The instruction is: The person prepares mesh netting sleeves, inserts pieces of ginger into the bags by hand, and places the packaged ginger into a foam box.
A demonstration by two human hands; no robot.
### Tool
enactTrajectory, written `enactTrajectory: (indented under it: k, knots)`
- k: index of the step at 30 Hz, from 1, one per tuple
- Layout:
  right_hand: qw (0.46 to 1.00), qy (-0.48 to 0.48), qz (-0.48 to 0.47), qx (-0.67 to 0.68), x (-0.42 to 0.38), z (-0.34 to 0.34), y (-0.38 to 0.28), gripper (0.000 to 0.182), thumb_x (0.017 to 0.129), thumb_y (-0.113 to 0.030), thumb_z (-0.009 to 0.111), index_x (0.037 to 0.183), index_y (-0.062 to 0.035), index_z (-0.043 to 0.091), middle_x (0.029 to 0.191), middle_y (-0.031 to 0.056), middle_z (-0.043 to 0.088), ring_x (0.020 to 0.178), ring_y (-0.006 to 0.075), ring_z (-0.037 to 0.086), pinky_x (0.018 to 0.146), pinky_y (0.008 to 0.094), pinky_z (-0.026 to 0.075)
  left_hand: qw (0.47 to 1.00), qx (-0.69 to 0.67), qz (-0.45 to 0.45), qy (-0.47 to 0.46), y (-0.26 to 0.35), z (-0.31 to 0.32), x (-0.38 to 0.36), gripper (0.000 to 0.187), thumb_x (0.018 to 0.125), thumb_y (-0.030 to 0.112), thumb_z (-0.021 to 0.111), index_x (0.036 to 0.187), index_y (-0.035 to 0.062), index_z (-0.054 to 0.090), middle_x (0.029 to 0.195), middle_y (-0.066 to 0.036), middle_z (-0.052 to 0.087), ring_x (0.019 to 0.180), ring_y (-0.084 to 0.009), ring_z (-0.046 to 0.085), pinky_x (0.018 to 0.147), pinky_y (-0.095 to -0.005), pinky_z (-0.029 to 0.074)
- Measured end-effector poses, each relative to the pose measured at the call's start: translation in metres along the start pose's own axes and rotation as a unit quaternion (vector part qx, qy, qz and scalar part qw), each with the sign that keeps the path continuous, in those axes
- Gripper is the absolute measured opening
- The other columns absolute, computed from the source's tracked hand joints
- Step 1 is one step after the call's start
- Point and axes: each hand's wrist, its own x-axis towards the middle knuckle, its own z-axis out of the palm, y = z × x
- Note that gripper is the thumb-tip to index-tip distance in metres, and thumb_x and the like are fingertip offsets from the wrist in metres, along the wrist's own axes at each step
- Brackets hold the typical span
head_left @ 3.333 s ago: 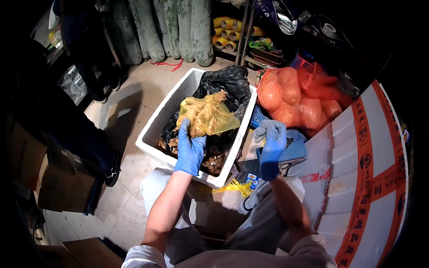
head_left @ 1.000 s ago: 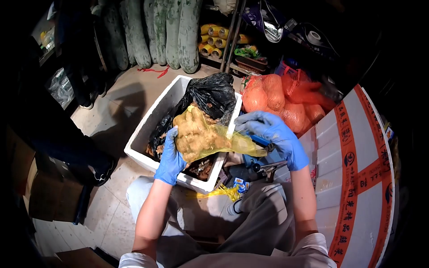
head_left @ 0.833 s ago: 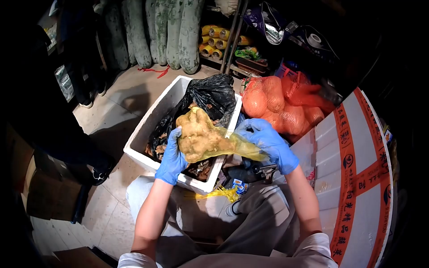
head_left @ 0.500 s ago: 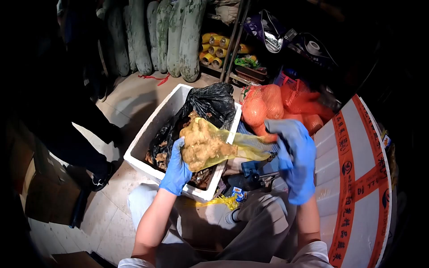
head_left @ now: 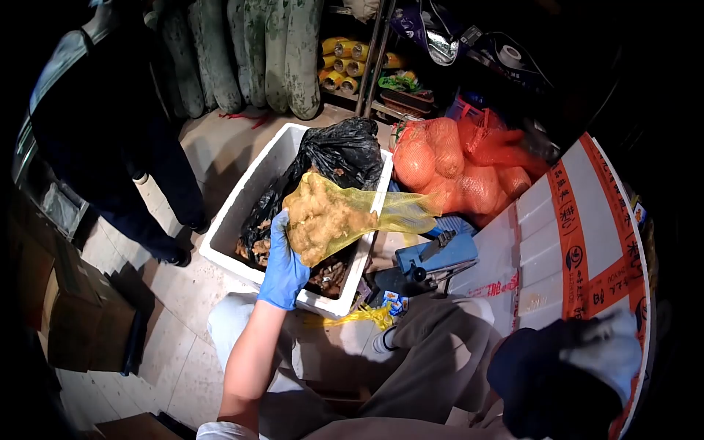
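My left hand point(head_left: 284, 265), in a blue glove, is closed round a yellow mesh bag of knobbly ginger point(head_left: 323, 220). The bag's loose end point(head_left: 407, 211) trails to the right. Below it is a white foam box point(head_left: 220, 236), lined with a black plastic bag point(head_left: 341, 150) and holding brown pieces point(head_left: 334, 277). My right hand point(head_left: 565, 374) appears as a dark, blurred shape at the lower right, partly in shadow, in front of a taped white foam panel point(head_left: 543, 253). Its fingers cannot be made out.
Large winter melons point(head_left: 286, 59) stand at the back. Red net sacks of round produce point(head_left: 440, 161) lie to the right, near a blue device point(head_left: 440, 253). A yellow plastic strip point(head_left: 374, 317) lies on the floor. Another person point(head_left: 110, 125) stands at the left by cardboard boxes point(head_left: 88, 315).
My right hand has left the mesh bag's loose end and moved down to the lower right, into shadow. My left hand still holds the bag over the box. The person at left shows more.
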Motion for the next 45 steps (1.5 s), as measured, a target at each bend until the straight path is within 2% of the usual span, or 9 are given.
enactTrajectory:
  k: [5, 9, 15, 22, 24, 30, 35, 40, 45]
  knots:
    - [0.962, 0.101, 0.178, 0.182, 0.014, 0.026, 0.051, 0.091, 0.050, -0.027, 0.076, 0.124, -0.0060, 0.029, 0.120, 0.0092, 0.041, 0.110, 0.0228, 0.038, 0.094, 0.0329, 0.027, 0.999, -0.027, -0.021, 0.003, 0.002, -0.006, -0.001, 0.048, 0.079, 0.031, 0.051, 0.118, 0.0046, 0.037, 0.113, -0.012, 0.047, 0.102, -0.0244, 0.049, 0.088, -0.0373, 0.041]
    - [0.757, 0.030, 0.343, 0.555, -0.008, 0.086, 0.063, 0.101, 0.050, -0.014, 0.078, 0.130, -0.0072, 0.018, 0.129, 0.0071, 0.028, 0.109, 0.0169, 0.040, 0.091, 0.0270, 0.032, 0.998, -0.058, -0.023, -0.023, -0.002, -0.001, -0.005, 0.048, 0.081, 0.032, 0.050, 0.117, 0.0044, 0.037, 0.116, -0.012, 0.045, 0.104, -0.0245, 0.047, 0.090, -0.0378, 0.039]
    - [0.824, 0.054, 0.418, 0.379, -0.001, 0.111, 0.080, 0.015, 0.078, -0.006, 0.056, 0.090, 0.0017, 0.057, 0.084, 0.0030, 0.058, 0.076, 0.0061, 0.051, 0.066, 0.0175, 0.041, 0.987, -0.127, -0.092, -0.028, -0.017, -0.008, -0.007, 0.046, 0.082, 0.029, 0.046, 0.119, 0.0051, 0.034, 0.115, -0.014, 0.045, 0.102, -0.0278, 0.048, 0.086, -0.0421, 0.042]
    - [0.938, -0.010, 0.246, 0.245, 0.043, 0.082, 0.080, 0.013, 0.079, -0.011, 0.054, 0.081, 0.0016, 0.059, 0.073, 0.0028, 0.060, 0.063, 0.0056, 0.051, 0.060, 0.0173, 0.041, 0.923, 0.219, -0.213, 0.234, -0.037, -0.040, 0.006, 0.038, 0.078, 0.037, 0.049, 0.091, 0.0010, 0.046, 0.076, -0.009, 0.052, 0.056, -0.0128, 0.050, 0.048, -0.0245, 0.044]
    - [0.843, 0.077, 0.372, 0.380, 0.039, 0.070, 0.081, 0.012, 0.077, -0.009, 0.056, 0.076, 0.0019, 0.061, 0.070, 0.0027, 0.060, 0.060, 0.0055, 0.052, 0.056, 0.0190, 0.042, 0.933, 0.241, -0.139, 0.227, -0.038, -0.047, 0.012, 0.028, 0.076, 0.032, 0.050, 0.089, 0.0070, 0.046, 0.080, -0.008, 0.052, 0.060, -0.0122, 0.050, 0.049, -0.0225, 0.042]
    - [0.865, -0.042, 0.433, 0.251, -0.007, 0.069, 0.074, 0.010, 0.075, -0.008, 0.059, 0.079, 0.0009, 0.060, 0.068, 0.0006, 0.058, 0.061, 0.0032, 0.048, 0.056, 0.0183, 0.040, 0.917, 0.387, 0.087, -0.030, -0.040, 0.004, 0.010, 0.023, 0.075, 0.019, 0.059, 0.092, 0.0044, 0.054, 0.082, -0.001, 0.055, 0.075, -0.0073, 0.050, 0.065, -0.0202, 0.041]
    - [0.858, -0.063, 0.450, 0.239, -0.035, 0.087, 0.062, 0.013, 0.075, -0.012, 0.060, 0.080, 0.0006, 0.059, 0.066, 0.0021, 0.056, 0.058, 0.0047, 0.047, 0.054, 0.0202, 0.040, 0.859, 0.455, 0.037, -0.233, -0.063, 0.035, -0.011, 0.052, 0.066, 0.016, 0.069, 0.109, -0.0013, 0.046, 0.102, -0.005, 0.051, 0.092, -0.0118, 0.048, 0.084, -0.0242, 0.037]
    - [0.877, -0.124, 0.414, 0.211, -0.039, 0.091, 0.047, 0.014, 0.075, -0.013, 0.058, 0.077, 0.0006, 0.057, 0.061, 0.0023, 0.053, 0.053, 0.0074, 0.045, 0.050, 0.0224, 0.039, 0.827, 0.480, -0.081, -0.282, -0.063, 0.036, -0.018, 0.033, 0.070, 0.016, 0.063, 0.096, -0.0026, 0.053, 0.088, -0.007, 0.056, 0.082, -0.0099, 0.050, 0.074, -0.0237, 0.041]
    - [0.687, 0.154, 0.408, 0.580, -0.063, 0.074, 0.065, 0.025, 0.076, -0.008, 0.053, 0.097, 0.0052, 0.052, 0.075, 0.0047, 0.056, 0.068, 0.0095, 0.053, 0.063, 0.0216, 0.044, 0.737, 0.613, -0.080, -0.272, -0.054, 0.035, -0.022, 0.018, 0.075, 0.018, 0.057, 0.079, 0.0002, 0.059, 0.073, -0.007, 0.058, 0.070, -0.0139, 0.052, 0.067, -0.0250, 0.041]
